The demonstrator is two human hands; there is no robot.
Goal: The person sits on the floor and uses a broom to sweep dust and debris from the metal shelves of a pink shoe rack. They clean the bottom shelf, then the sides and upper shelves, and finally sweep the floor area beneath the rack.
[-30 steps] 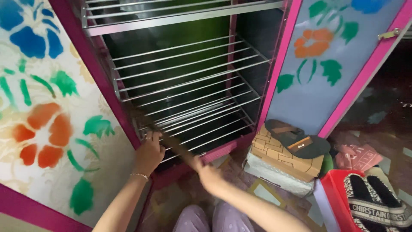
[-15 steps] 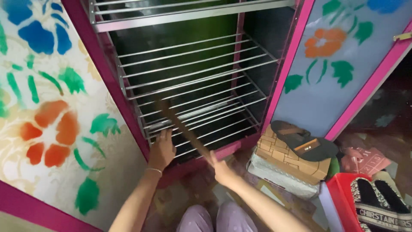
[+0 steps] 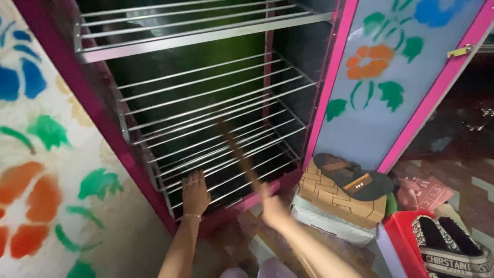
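Wooden stick [image 3: 237, 150], pretty blurry, sits in the right hand [image 3: 272, 208], grip wrapped around its lower end, the tip poking up over the lower rack [image 3: 221, 154]. Left hand [image 3: 195, 192] lies flat on that rack's front bar, fingers loose. Further up there's the top rack [image 3: 195, 23] in the pink cabinet [image 3: 329, 77].

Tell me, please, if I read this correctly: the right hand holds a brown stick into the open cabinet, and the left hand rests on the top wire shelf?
Not quite. In the head view the left hand rests on the lowest wire shelf, not the top one. The right hand does hold the brown stick into the open cabinet.
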